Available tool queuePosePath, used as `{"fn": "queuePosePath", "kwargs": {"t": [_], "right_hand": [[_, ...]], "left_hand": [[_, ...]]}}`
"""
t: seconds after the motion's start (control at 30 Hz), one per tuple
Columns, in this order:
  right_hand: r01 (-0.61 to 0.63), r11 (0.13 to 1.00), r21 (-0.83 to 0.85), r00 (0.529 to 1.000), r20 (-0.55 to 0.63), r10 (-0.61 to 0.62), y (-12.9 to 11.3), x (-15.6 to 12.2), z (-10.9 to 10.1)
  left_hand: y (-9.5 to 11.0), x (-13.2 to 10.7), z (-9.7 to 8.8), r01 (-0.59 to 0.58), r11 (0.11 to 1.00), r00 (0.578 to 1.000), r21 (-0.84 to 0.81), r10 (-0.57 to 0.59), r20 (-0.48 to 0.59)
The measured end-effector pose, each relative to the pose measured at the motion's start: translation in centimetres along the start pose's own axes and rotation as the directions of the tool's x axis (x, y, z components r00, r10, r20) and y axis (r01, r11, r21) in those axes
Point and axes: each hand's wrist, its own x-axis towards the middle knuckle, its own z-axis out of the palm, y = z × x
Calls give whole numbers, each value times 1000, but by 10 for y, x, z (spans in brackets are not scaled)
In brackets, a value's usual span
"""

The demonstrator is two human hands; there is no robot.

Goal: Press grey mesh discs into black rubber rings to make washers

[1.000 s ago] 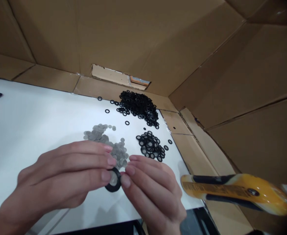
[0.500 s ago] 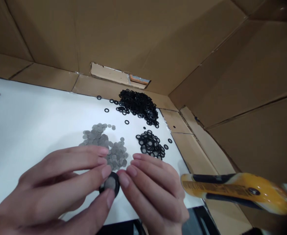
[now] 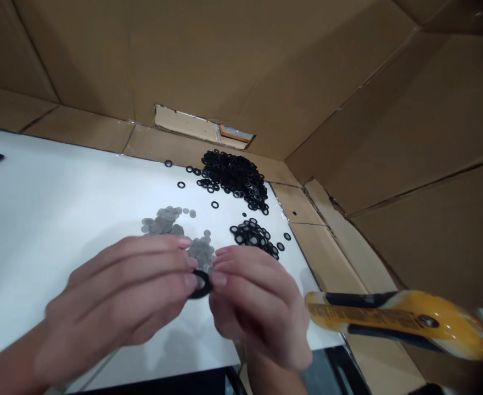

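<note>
Here we go: the left hand and right hand are pinching a black rubber ring between their fingertips, above the white surface. Grey mesh discs sit at twelve o'clock, a small heap of black rings at one, a bigger heap of black rings farther out, and a yellow-and-black tool handle at three!

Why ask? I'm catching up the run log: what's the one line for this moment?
left hand: holds black rubber ring | right hand: holds same ring | nearby: gray mesh discs, black rings | surface: white panel
</note>
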Motion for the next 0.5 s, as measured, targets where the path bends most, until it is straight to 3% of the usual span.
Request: {"fn": "queuePosePath", "kwargs": {"t": [0.07, 0.1, 0.13, 0.2, 0.23, 0.3, 0.37, 0.5], "right_hand": [[-144, 980, 136, 989, 2, 145, 6, 2, 6], [-287, 936, 206, 957, 28, 288, 7, 3, 9], [-446, 852, 276, 893, 78, 443, 8, 3, 11], [-696, 595, 401, 704, 220, 675, 9, 5, 14], [-764, 467, 446, 616, 287, 734, 10, 5, 15], [-816, 286, 502, 503, 373, 780, 11, 7, 15], [-834, 211, 510, 452, 411, 792, 13, 8, 14], [-863, 186, 469, 415, 448, 792, 15, 10, 13]], "left_hand": [[-4, 13, 8, -70, 994, 997, -83, 72, 28], [-7, 18, 12, 5, 994, 999, -109, -10, -42], [-10, 22, 16, 123, 985, 983, -124, -139, -123], [-14, 26, 23, 312, 927, 919, -208, -350, -181], [-16, 27, 25, 366, 893, 894, -262, -416, -167], [-17, 28, 28, 422, 833, 864, -358, -489, -119], [-18, 28, 29, 441, 788, 852, -430, -518, -75], [-23, 28, 30, 460, 734, 840, -499, -542, -24]]}}
